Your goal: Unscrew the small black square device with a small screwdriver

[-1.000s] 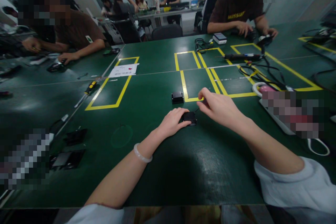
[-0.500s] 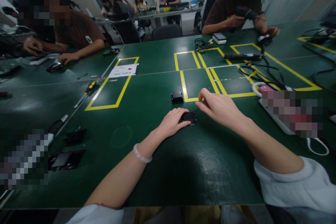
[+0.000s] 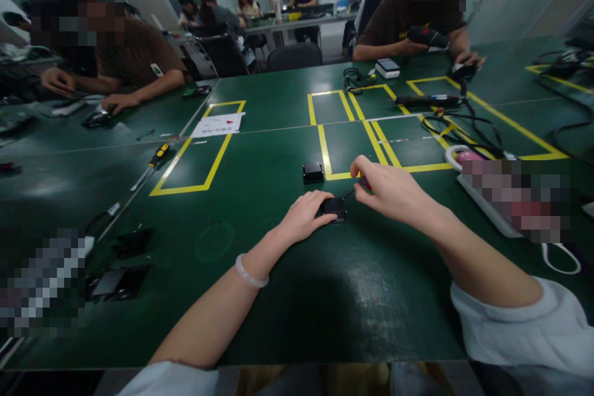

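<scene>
On the green table (image 3: 278, 297), my left hand (image 3: 307, 215) grips a small black box-shaped part (image 3: 335, 209) from its left side, thumb at the near edge and fingers over the top. My right hand (image 3: 387, 189) is closed around a screwdriver (image 3: 350, 193); its thin dark shaft slants down to the right side of that part, and most of the handle is hidden in the fingers. Whether the tip sits in a screw is too small to tell. Just behind, a second, similar black part (image 3: 313, 171) rests on the table, apart from both hands.
To the left lie a yellow-and-black screwdriver (image 3: 160, 154), a paper label (image 3: 218, 125) and dark plastic pieces (image 3: 118, 281). A phone (image 3: 492, 204) is at right, with a black pen-like tool (image 3: 429, 101) and cables beyond. Yellow tape marks the table. Two people sit opposite.
My right thumb and fingers have shifted slightly on the screwdriver handle. My left hand and the black part stay in place. The person opposite at right has lowered their hands a little.
</scene>
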Action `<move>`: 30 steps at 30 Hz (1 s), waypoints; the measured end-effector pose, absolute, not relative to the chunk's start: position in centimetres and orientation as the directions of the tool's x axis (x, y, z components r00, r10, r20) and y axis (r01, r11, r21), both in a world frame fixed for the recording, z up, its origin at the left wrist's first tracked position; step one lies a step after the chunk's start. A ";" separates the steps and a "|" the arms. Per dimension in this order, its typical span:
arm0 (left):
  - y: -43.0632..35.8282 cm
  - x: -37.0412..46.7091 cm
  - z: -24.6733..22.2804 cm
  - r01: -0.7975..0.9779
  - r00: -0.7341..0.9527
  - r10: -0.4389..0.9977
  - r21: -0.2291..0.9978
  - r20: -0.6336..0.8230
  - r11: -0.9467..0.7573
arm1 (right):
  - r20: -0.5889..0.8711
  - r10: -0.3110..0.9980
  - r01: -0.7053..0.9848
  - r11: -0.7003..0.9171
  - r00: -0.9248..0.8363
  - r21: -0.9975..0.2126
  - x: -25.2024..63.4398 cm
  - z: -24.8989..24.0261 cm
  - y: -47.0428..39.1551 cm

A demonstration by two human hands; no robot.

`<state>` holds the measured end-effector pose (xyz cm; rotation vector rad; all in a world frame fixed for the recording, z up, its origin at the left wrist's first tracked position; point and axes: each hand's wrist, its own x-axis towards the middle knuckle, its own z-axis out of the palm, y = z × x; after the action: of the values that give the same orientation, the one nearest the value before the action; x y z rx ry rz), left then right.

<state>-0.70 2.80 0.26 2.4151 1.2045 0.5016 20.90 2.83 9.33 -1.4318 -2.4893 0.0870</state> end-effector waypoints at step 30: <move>2.8 -0.7 0.1 0.666 0.572 0.806 0.486 0.153 -0.566 | 0.182 0.886 0.857 0.461 -0.427 -0.231 21.6 9.5 3.2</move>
<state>-0.69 2.77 0.10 2.4322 1.1937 0.5115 21.57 3.16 9.52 -1.4934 -2.4365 0.1493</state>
